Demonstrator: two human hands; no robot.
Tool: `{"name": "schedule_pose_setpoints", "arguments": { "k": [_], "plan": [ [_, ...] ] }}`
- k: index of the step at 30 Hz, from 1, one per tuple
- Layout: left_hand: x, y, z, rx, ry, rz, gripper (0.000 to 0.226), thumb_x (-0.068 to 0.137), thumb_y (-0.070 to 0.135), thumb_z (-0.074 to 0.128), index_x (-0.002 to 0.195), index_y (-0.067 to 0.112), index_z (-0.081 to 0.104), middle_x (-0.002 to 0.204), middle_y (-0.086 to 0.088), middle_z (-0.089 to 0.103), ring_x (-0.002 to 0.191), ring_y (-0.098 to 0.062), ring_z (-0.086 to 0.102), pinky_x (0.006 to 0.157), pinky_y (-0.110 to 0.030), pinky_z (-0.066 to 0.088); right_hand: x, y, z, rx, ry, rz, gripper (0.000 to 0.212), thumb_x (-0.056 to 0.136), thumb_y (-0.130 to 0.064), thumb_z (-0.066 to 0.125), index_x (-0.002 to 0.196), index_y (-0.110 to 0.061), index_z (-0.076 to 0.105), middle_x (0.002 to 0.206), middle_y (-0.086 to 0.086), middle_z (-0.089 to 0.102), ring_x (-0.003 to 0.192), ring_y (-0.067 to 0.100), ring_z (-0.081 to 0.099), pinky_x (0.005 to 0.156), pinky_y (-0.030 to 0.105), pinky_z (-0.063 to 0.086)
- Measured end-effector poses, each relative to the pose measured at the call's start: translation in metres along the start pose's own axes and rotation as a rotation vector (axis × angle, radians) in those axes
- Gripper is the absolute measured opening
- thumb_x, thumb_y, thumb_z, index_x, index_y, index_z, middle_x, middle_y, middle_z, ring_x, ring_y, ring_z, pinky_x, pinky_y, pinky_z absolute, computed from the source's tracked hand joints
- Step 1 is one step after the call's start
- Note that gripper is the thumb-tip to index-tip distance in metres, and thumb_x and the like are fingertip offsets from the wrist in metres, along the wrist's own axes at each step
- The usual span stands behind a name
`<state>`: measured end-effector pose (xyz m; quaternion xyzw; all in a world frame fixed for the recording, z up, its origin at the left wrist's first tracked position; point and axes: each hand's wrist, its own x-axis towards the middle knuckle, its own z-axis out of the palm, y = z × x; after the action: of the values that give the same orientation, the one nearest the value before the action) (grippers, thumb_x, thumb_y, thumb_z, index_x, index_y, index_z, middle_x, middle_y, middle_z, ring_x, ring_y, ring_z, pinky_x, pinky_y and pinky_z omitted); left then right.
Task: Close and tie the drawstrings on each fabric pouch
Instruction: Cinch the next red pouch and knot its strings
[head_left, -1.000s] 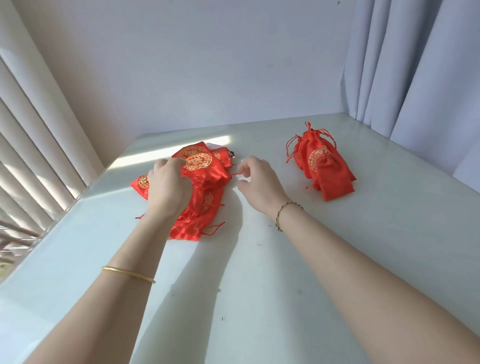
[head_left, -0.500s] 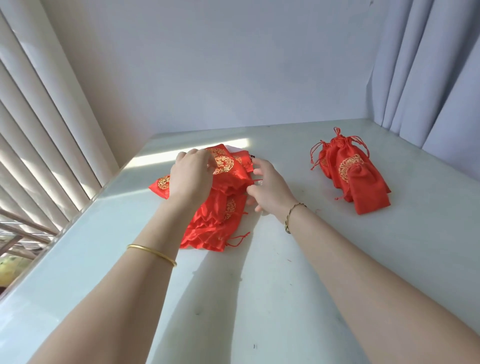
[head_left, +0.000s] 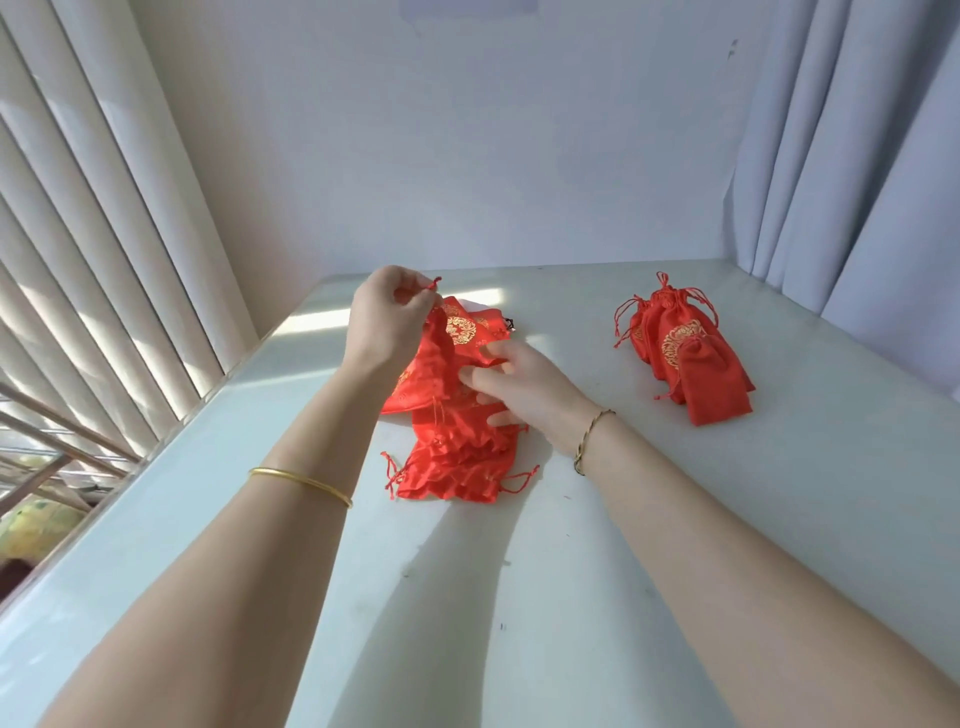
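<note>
left hand (head_left: 387, 317): I see its fingers pinching the drawstring (head_left: 434, 283), lifted up
right hand (head_left: 524, 387): fingers nip the pouch (head_left: 441, 353) at its right edge
pouch: slung between both hands, just over the loose pile (head_left: 457, 467) on the bench (head_left: 675, 519)

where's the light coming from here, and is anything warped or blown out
Head view: sun enters through the blinds on the left, leaving a bright patch on the table behind the pouch; arm shadows fall rightward; the wide lens splays the blinds and curtain outward; the left hand and its pinched drawstring look sharp.
</note>
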<state>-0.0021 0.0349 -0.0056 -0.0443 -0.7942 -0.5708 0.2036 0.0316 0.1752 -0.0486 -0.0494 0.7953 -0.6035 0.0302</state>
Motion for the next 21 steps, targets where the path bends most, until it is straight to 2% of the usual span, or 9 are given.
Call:
{"name": "schedule_pose_setpoints", "arguments": {
  "k": [2, 5, 9, 11, 13, 15, 17, 20, 21],
  "plan": [
    [0.002, 0.004, -0.003, -0.062, 0.051, -0.028, 0.02, 0.086, 0.004, 0.053, 0.073, 0.02, 0.056, 0.083, -0.006, 0.067, 0.092, -0.03, 0.067, 0.085, -0.049, 0.054, 0.003, -0.001, 0.015, -0.11, -0.032, -0.019, 0.058, 0.078, -0.04, 0.07, 0.126, -0.017, 0.048, 0.113, 0.001, 0.06, 0.104, 0.018, 0.059, 0.091, 0.037, 0.051],
    [0.005, 0.013, -0.009, -0.177, 0.112, -0.068, 0.019, 0.087, 0.002, 0.053, 0.074, 0.016, 0.055, 0.085, -0.006, 0.065, 0.095, -0.031, 0.066, 0.083, -0.047, 0.055, 0.013, -0.002, 0.033, -0.185, 0.006, -0.065, 0.053, 0.078, -0.04, 0.071, 0.12, -0.011, 0.055, 0.107, 0.003, 0.065, 0.103, 0.019, 0.06, 0.096, 0.034, 0.045],
    [0.007, 0.025, -0.017, -0.317, 0.151, -0.061, 0.011, 0.089, 0.0, 0.052, 0.082, 0.008, 0.054, 0.093, -0.013, 0.063, 0.089, -0.027, 0.068, 0.078, -0.037, 0.058, 0.023, -0.002, 0.048, -0.354, 0.044, -0.117, 0.027, 0.092, -0.028, 0.051, 0.098, -0.005, 0.063, 0.096, 0.011, 0.066, 0.096, 0.027, 0.06, 0.08, 0.028, 0.042],
    [0.007, 0.029, -0.022, -0.325, 0.162, -0.043, 0.007, 0.09, 0.0, 0.051, 0.088, 0.005, 0.054, 0.095, -0.013, 0.064, 0.079, -0.019, 0.067, 0.075, -0.033, 0.059, 0.025, 0.0, 0.054, -0.364, 0.036, -0.121, 0.03, 0.095, -0.029, 0.043, 0.078, -0.01, 0.057, 0.078, 0.006, 0.06, 0.084, 0.026, 0.057, 0.076, 0.029, 0.041],
    [0.007, 0.031, -0.024, -0.319, 0.169, -0.029, 0.008, 0.09, 0.0, 0.049, 0.089, 0.007, 0.054, 0.093, -0.011, 0.067, 0.081, -0.02, 0.068, 0.075, -0.033, 0.059, 0.026, 0.003, 0.056, -0.303, 0.059, -0.113, 0.038, 0.098, -0.03, 0.038, 0.066, -0.011, 0.045, 0.062, 0.001, 0.046, 0.069, 0.023, 0.049, 0.069, 0.03, 0.037],
    [0.008, 0.033, -0.025, -0.262, 0.177, -0.001, 0.013, 0.089, 0.002, 0.048, 0.086, 0.013, 0.054, 0.088, -0.005, 0.07, 0.089, -0.023, 0.068, 0.079, -0.037, 0.058, 0.027, 0.005, 0.058, -0.2, 0.11, -0.122, 0.04, 0.098, -0.03, 0.038, 0.062, -0.012, 0.042, 0.059, -0.001, 0.043, 0.06, 0.017, 0.044, 0.06, 0.03, 0.032],
    [0.008, 0.035, -0.026, -0.184, 0.182, 0.038, 0.017, 0.089, 0.005, 0.049, 0.081, 0.019, 0.052, 0.085, 0.001, 0.071, 0.09, -0.018, 0.068, 0.082, -0.039, 0.056, 0.029, 0.006, 0.06, -0.15, 0.151, -0.16, 0.04, 0.099, -0.029, 0.039, 0.062, -0.015, 0.042, 0.06, -0.001, 0.045, 0.059, 0.012, 0.044, 0.058, 0.028, 0.027],
    [0.008, 0.038, -0.028, -0.145, 0.197, 0.068, 0.019, 0.089, 0.006, 0.05, 0.079, 0.022, 0.051, 0.083, 0.002, 0.07, 0.087, -0.014, 0.068, 0.081, -0.04, 0.056, 0.038, 0.008, 0.065, -0.125, 0.182, -0.167, 0.036, 0.099, -0.029, 0.039, 0.076, -0.006, 0.053, 0.074, 0.013, 0.057, 0.073, 0.024, 0.054, 0.063, 0.028, 0.035],
    [0.008, 0.039, -0.029, -0.147, 0.198, 0.067, 0.02, 0.089, 0.006, 0.05, 0.079, 0.023, 0.05, 0.082, 0.003, 0.069, 0.088, -0.015, 0.068, 0.081, -0.041, 0.056, 0.04, 0.007, 0.066, -0.099, 0.187, -0.161, 0.035, 0.098, -0.03, 0.04, 0.078, -0.005, 0.054, 0.079, 0.015, 0.061, 0.079, 0.027, 0.059, 0.072, 0.028, 0.042]
  ]
}}
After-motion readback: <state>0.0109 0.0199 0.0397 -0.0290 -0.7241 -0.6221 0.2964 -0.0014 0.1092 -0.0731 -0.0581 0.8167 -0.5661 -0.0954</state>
